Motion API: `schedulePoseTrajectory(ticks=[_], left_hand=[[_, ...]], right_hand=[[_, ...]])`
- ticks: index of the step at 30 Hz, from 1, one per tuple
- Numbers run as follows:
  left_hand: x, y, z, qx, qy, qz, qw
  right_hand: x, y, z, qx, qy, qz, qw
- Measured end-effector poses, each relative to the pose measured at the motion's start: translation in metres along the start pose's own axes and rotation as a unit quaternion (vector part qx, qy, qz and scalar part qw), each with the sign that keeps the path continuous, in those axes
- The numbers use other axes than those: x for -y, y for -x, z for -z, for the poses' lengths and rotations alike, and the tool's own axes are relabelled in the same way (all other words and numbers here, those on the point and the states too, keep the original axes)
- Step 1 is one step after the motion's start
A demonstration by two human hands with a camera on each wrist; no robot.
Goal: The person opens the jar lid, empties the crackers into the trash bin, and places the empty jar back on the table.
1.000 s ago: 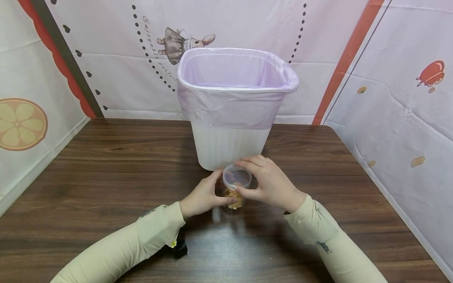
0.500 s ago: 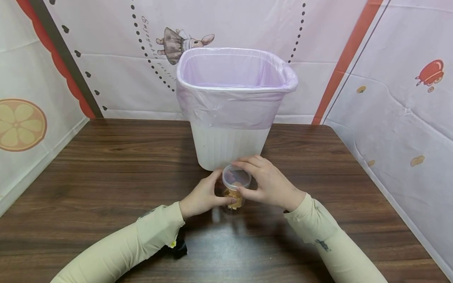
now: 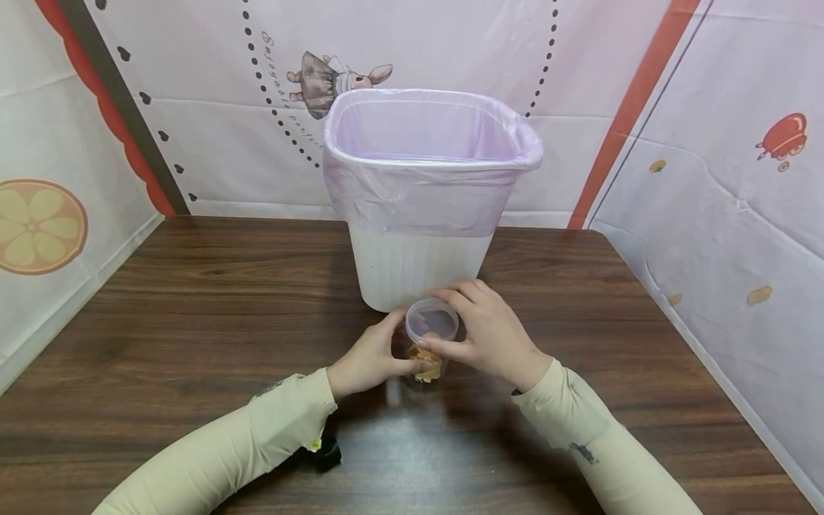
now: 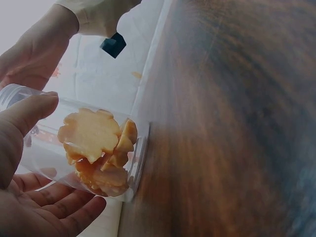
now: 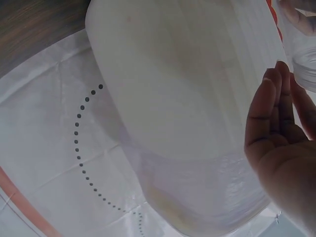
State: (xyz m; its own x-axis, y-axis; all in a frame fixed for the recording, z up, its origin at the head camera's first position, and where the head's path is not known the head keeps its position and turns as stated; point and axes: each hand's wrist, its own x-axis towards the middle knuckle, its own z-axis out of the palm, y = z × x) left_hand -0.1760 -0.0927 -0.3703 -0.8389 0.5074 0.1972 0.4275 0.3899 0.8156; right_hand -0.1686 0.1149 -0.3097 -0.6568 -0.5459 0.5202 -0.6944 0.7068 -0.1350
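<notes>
Left hand (image 3: 370, 357) grips the jar (image 3: 426, 350) of biscuits; right hand (image 3: 486, 332) pinches its lid (image 3: 431, 320), seemingly on, mid-table (image 3: 193, 307) before the bin (image 3: 421, 265).

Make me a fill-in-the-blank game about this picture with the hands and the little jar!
1. The left hand and right hand both hold a clear ____ of biscuits.
2. Behind them stands a white bin lined with a ____ bag.
3. The bin stands on a dark ____ table.

Missing words: jar; purple; wooden
</notes>
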Motion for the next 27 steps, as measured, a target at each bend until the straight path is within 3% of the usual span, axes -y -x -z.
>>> schedulePoseTrajectory(ticks=[14,27], left_hand=[[0.0002,0.0002,0.0001,0.000,0.002,0.002,1.0000],[-0.0008,0.0000,0.0002,-0.001,0.000,0.004,1.0000]], right_hand=[[0.0073,0.0028,-0.0056,-0.032,0.029,-0.010,0.999],[0.0040,0.0015,-0.0036,-0.018,0.015,0.016,1.000]])
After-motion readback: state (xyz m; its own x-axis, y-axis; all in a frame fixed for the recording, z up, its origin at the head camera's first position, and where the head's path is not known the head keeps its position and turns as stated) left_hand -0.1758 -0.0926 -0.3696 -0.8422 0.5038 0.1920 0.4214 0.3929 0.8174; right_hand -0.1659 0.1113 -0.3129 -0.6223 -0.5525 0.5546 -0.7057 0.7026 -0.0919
